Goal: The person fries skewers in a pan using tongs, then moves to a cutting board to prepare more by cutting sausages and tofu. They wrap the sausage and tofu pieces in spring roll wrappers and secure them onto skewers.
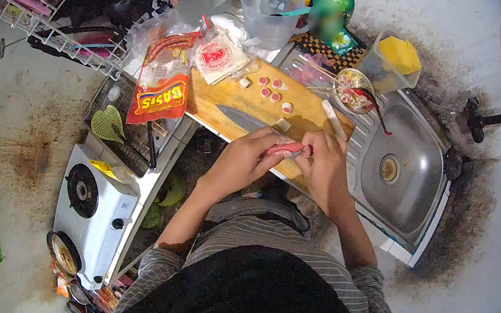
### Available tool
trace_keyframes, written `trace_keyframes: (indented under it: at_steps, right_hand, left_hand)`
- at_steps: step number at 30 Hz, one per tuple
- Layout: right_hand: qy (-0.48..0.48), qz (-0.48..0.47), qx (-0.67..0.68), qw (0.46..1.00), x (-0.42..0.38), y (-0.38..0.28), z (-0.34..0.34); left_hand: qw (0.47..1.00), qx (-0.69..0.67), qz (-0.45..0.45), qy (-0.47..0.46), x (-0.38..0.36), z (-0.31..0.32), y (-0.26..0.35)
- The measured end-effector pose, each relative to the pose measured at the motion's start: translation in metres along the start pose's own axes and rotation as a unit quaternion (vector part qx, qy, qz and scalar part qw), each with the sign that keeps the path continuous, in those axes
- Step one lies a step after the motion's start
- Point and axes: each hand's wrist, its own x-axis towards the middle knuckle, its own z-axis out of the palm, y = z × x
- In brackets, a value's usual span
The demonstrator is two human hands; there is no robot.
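Over the front edge of the wooden cutting board (208,96), both of my hands are closed on a reddish sausage (290,148). My left hand (247,156) wraps its left part, where a thin clear film shows by the fingers. At its right end, my right hand (324,165) pinches with thumb and fingertips. Behind my left hand a broad knife blade (240,118) lies flat on the board. Several short pieces of sausage with pale wrapping (266,93) stand on the board beyond the knife. A pale narrow strip (334,118) lies near my right hand.
A red sausage packet (162,80) and a white printed packet (218,59) lie at the board's left. To the right are a bowl with skewers (354,91) and a steel sink (399,171). A gas stove (95,211) stands at lower left; a clear jug (267,15) stands behind.
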Motion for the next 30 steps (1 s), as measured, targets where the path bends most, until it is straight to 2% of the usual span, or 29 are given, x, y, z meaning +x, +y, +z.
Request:
trace_keyframes:
  at_steps: [2,3,4,5,8,12,15,17,24,26,27,29,30]
  right_hand:
    - [-0.047,0.038,0.131,0.990,-0.001,0.008,0.000]
    - [-0.046,0.038,0.129,0.990,-0.001,0.007,-0.001]
    - [-0.057,0.115,0.269,0.954,-0.001,0.002,-0.004]
    - [-0.066,0.190,0.403,0.893,-0.002,-0.001,-0.006]
    - [-0.068,0.190,0.455,0.867,-0.006,0.004,-0.005]
    - [-0.041,0.183,0.426,0.885,-0.001,-0.004,-0.005]
    - [-0.076,0.213,0.419,0.880,0.001,-0.007,-0.006]
    - [-0.043,0.187,0.402,0.895,0.002,-0.009,-0.004]
    - [-0.021,0.200,0.432,0.879,0.000,-0.010,0.015]
    - [-0.022,0.251,0.513,0.821,0.001,-0.013,0.016]
    - [-0.022,0.251,0.513,0.821,0.001,-0.013,0.016]
    - [-0.023,0.231,0.590,0.773,0.003,-0.012,0.015]
    - [-0.024,0.231,0.590,0.773,0.005,-0.012,0.013]
  left_hand:
    - [0.999,-0.040,-0.001,-0.015,0.000,-0.002,-0.002]
    - [0.999,-0.041,0.001,-0.015,-0.001,-0.001,-0.004]
    - [0.999,-0.032,-0.005,-0.003,-0.002,0.000,-0.007]
    - [1.000,-0.023,-0.011,0.010,-0.004,0.001,-0.008]
    - [0.997,-0.040,-0.026,0.055,-0.004,-0.001,-0.007]
    - [0.998,-0.031,0.003,0.062,-0.002,-0.003,-0.010]
    - [0.999,-0.005,0.011,0.053,-0.003,-0.004,-0.011]
    - [0.998,0.002,0.019,0.053,-0.004,-0.005,-0.012]
    - [0.997,0.000,0.049,0.064,-0.003,-0.005,-0.012]
    - [0.996,-0.059,0.023,0.064,-0.003,-0.005,-0.012]
    - [0.996,-0.059,0.023,0.064,-0.003,-0.006,-0.012]
    - [0.993,-0.099,0.003,0.062,-0.003,-0.007,-0.014]
    - [0.993,-0.099,0.003,0.063,-0.003,-0.009,-0.013]
